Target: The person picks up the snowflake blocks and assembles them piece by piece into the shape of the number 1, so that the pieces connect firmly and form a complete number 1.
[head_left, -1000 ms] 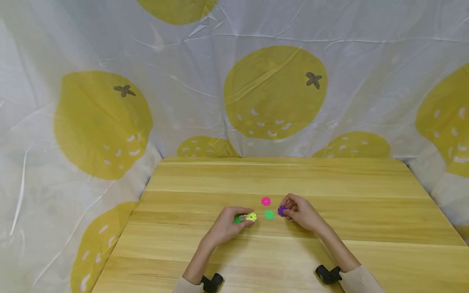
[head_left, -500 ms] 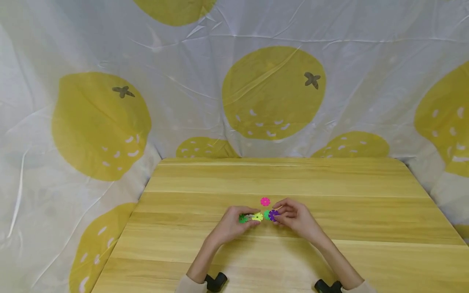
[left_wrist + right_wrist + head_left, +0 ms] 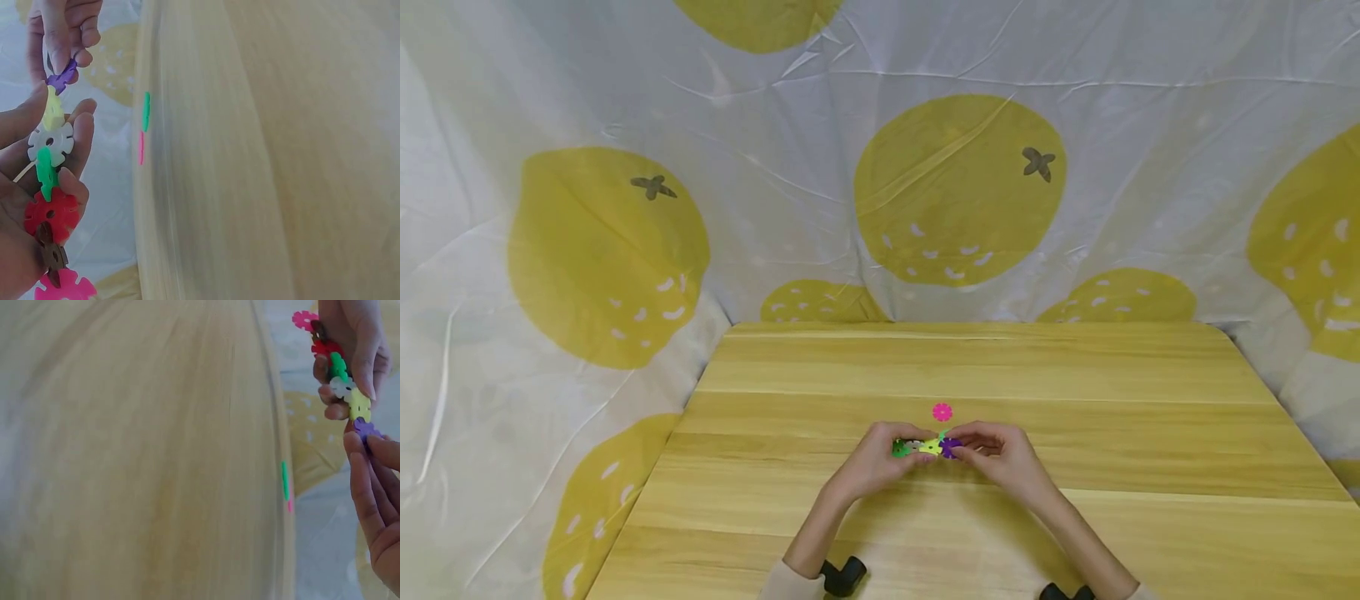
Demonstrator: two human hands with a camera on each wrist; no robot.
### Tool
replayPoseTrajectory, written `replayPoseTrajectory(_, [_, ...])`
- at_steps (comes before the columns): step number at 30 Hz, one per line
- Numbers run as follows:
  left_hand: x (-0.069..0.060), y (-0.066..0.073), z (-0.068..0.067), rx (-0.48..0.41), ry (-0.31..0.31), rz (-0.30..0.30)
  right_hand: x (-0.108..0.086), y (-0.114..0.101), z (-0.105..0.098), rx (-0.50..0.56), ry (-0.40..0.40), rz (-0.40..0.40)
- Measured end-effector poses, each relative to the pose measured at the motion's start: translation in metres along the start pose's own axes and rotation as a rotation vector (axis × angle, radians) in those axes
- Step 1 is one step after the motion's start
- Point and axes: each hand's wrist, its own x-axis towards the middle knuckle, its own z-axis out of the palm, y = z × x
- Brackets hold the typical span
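Note:
My left hand [image 3: 874, 460] holds a chain of notched plastic snowflake discs. In the left wrist view it runs from a pink disc [image 3: 65, 289] through brown [image 3: 54, 254], red [image 3: 53, 215], green [image 3: 45, 172] and white [image 3: 51, 142] to a yellow disc [image 3: 53, 114] at the thumb. A purple snowflake disc [image 3: 61, 77] is pinched between the thumb and fingers of my right hand [image 3: 1009, 457]. Its edge meets the yellow disc's edge; how far the slots are engaged cannot be told.
On the wooden table [image 3: 1075, 375] lie a loose pink disc [image 3: 942, 412] and a loose green disc [image 3: 147, 111], the latter mostly covered by the hands in the head view. A lemon-print cloth [image 3: 805, 192] hangs behind the table. Black wrist mounts [image 3: 844, 576] sit below the forearms.
My right hand has carried the purple disc leftward, over the loose green disc, until it meets the yellow disc. My left hand has shifted slightly right with the chain.

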Motion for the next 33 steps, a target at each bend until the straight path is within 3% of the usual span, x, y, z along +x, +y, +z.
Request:
replayPoseTrajectory(8, [0.000,0.002,-0.001,-0.058,-0.031,-0.020,-0.003,0.000,0.001,0.069,-0.019,-0.041])
replayPoseTrajectory(14, [-0.004,0.002,0.000,-0.105,-0.013,-0.024,-0.008,-0.003,0.009,0.124,-0.012,-0.062])
replayPoseTrajectory(18, [-0.006,0.004,0.000,-0.119,0.001,-0.020,-0.008,-0.005,0.013,0.108,0.010,-0.109])
replayPoseTrajectory(33, [-0.003,0.005,-0.004,-0.160,-0.052,-0.030,-0.012,-0.003,0.006,0.085,0.037,-0.097])
